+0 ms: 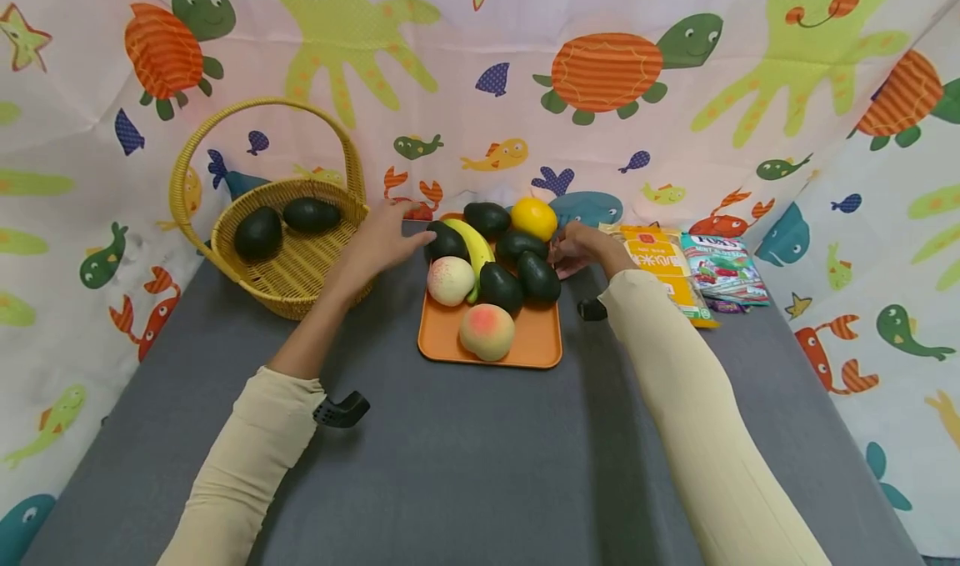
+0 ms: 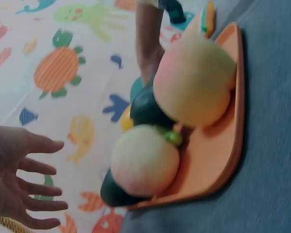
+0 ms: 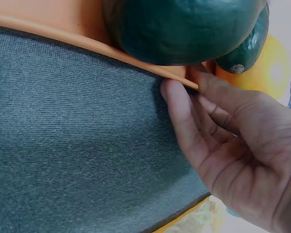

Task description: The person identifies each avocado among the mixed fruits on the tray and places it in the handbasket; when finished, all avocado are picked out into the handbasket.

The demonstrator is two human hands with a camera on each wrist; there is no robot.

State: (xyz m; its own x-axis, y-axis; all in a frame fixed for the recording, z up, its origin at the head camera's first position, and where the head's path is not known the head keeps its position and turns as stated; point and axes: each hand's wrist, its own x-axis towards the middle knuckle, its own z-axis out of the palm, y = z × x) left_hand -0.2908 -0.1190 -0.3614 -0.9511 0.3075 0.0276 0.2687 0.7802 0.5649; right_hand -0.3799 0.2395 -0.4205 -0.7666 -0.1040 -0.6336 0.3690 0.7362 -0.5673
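An orange tray holds several dark green avocados, a banana, a yellow lemon, a pale peach and a pinker peach. At its right edge my right hand pinches the rim between thumb and fingers, plain in the right wrist view beside an avocado. My left hand hovers by the tray's left back side, fingers spread and holding nothing. In the left wrist view this hand stands apart from the fruit.
To the left stands a yellow wicker basket with a tall handle and two avocados inside. Yellow snack packets and a green-and-red bag lie at the right back. A patterned cloth hangs behind the grey table.
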